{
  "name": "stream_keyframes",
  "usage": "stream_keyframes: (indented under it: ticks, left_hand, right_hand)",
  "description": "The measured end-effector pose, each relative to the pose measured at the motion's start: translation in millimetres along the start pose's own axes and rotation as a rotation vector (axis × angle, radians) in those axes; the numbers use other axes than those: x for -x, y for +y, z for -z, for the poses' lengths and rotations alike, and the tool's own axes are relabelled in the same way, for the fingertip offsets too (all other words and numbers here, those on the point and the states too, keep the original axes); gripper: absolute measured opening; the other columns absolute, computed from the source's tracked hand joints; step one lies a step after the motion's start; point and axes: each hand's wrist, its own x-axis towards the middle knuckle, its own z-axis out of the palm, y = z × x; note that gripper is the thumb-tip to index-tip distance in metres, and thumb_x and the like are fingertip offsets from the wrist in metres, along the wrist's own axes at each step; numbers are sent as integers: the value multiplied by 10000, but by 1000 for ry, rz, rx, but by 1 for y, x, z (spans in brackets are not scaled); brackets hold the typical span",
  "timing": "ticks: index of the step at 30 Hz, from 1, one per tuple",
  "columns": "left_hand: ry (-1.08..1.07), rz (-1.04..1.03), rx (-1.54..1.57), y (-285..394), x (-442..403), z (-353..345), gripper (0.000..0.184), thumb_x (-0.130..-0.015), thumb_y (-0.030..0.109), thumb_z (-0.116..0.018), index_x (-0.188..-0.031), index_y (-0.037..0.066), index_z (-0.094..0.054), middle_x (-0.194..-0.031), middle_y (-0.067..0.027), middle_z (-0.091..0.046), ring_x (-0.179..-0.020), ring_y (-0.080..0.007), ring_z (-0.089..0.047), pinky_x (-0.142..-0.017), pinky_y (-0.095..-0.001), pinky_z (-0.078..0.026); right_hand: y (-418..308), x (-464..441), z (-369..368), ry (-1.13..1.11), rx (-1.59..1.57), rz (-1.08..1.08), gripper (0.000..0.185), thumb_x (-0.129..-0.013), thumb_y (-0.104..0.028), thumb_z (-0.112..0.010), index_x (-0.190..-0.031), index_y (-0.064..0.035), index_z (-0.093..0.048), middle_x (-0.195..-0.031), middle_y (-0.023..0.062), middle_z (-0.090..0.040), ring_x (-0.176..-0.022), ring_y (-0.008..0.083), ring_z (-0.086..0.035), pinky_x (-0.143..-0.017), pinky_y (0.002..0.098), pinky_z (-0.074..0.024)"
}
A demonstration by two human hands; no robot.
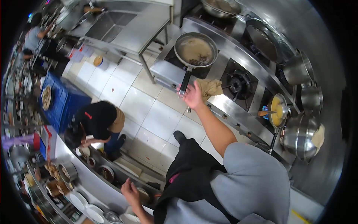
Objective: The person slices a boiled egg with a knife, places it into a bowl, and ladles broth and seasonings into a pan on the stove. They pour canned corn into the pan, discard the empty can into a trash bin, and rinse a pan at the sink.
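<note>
My right hand reaches out at the stove, palm up and fingers spread. The black handle of a frying pan crosses over those fingers; whether they touch it I cannot tell. Cloudy tan liquid fills the pan, with dark pieces near the handle side. A folded tan cloth lies on the stove's front edge, right beside that hand. Down at the lower left, my left hand hangs near the counter, its fingers loosely apart and nothing in them. Close by it sits a round container, partly hidden.
Right of the pan is a bare burner. A small pan with yellow contents stands over a blue flame, near a steel pot. A co-worker bends over the counter at left. Plates line the counter; a blue crate stands behind.
</note>
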Motion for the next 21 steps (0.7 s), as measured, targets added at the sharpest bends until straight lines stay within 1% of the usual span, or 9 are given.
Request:
stream_keyframes:
  ticks: [1, 2, 4, 5, 7, 8, 12, 14, 21]
  left_hand:
    - [-48, -111, -27, 5, -18, -11, 272, -911, 75, -629, -1173, 27, -688, -983, -186, -670, -958, -374, -615, -890, -432, -476]
    - [-119, -133, -29, 21, -33, -18, 265, -911, 78, -627, -1163, 21, -687, -1011, -210, -676, -979, -401, -620, -893, -450, -486]
    - [-188, -230, 17, 35, -57, -32, 258, -919, 82, -619, -1163, 30, -686, -1020, -226, -679, -974, -426, -626, -890, -480, -495]
    - [-217, -254, 50, 40, -67, -39, 260, -921, 88, -621, -1167, 34, -683, -1012, -232, -678, -966, -435, -630, -879, -494, -499]
    - [-284, -304, 65, 42, -85, -48, 253, -930, 100, -622, -1166, 40, -688, -995, -240, -681, -962, -447, -645, -861, -504, -514]
    - [-346, -246, 56, 44, -92, -50, 253, -927, 103, -629, -1164, 49, -701, -993, -232, -690, -979, -439, -656, -857, -486, -526]
    - [-438, -281, 68, 28, -123, -66, 278, -911, 107, -645, -1177, 73, -717, -949, -210, -707, -926, -405, -687, -833, -457, -542]
    - [-501, -299, 56, 16, -134, -72, 290, -902, 110, -653, -1183, 78, -719, -930, -202, -711, -900, -395, -696, -820, -450, -546]
    - [-714, -240, -10, -44, -183, -98, 296, -899, 194, -662, -1169, 97, -733, -891, -171, -748, -863, -316, -749, -811, -397, -576]
  right_hand:
    - [-10, -8, -15, -78, 55, 19, 383, -937, -472, -679, -1029, -101, -643, -965, 99, -706, -840, 260, -692, -753, 462, -580]
    - [-11, -25, -10, -81, 33, 42, 383, -937, -472, -679, -1029, -101, -643, -965, 99, -706, -840, 260, -692, -753, 462, -580]
    - [-5, -58, -5, 81, 393, -21, 287, -876, -303, -794, -852, -100, -593, -716, 49, -625, -577, 190, -604, -536, 407, -528]
    - [0, -44, -25, 267, 483, 119, 317, -847, -181, -810, -766, -105, -513, -595, 6, -502, -438, 129, -466, -395, 362, -419]
    - [3, -38, -17, 244, 534, 212, 291, -853, -159, -787, -770, -98, -515, -598, 3, -495, -440, 124, -466, -387, 344, -413]
    - [3, -38, -14, 216, 614, 284, 266, -860, -138, -765, -774, -90, -517, -602, 0, -487, -442, 119, -466, -380, 327, -406]
    - [3, -30, 3, 216, 510, 302, 219, -859, -106, -739, -824, -79, -525, -599, -2, -482, -438, 113, -466, -380, 314, -405]
    - [-1, -19, 9, 202, 495, 335, 196, -862, -103, -724, -883, -36, -541, -608, 22, -526, -416, 121, -476, -362, 320, -399]
    - [-31, 41, 13, 317, 508, 396, 231, -857, -93, -750, -907, -73, -526, -594, -4, -484, -424, 97, -458, -377, 296, -396]
